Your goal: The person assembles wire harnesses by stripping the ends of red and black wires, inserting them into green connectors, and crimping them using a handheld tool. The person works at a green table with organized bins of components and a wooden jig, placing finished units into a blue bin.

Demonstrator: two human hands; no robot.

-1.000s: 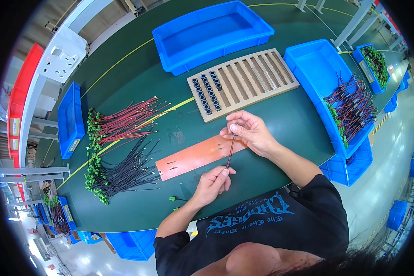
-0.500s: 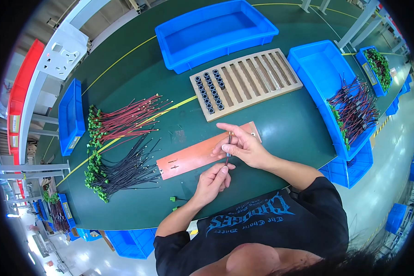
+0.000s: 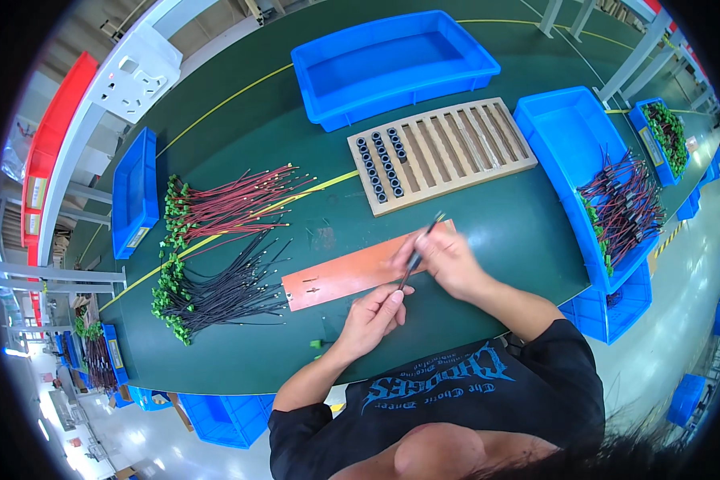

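Note:
A thin wire lead with a dark cylindrical part is held slantwise between my two hands, over the orange strip. My left hand pinches the lead's lower end between thumb and fingers. At the upper part is my right hand, its fingers closed around the lead and smeared by motion. Small metallic tips show above the right hand. Near my left wrist a green connector lies on the table; whether it belongs to the held lead cannot be made out.
Red wires and black wires with green connectors lie at left. A slotted wooden rack holds several black cylinders. Blue bins stand behind; another blue bin at right contains wire assemblies.
My right hand has closed in and turned around the lead, now blurred. The lead tilts more to the right. The whole view has shifted slightly.

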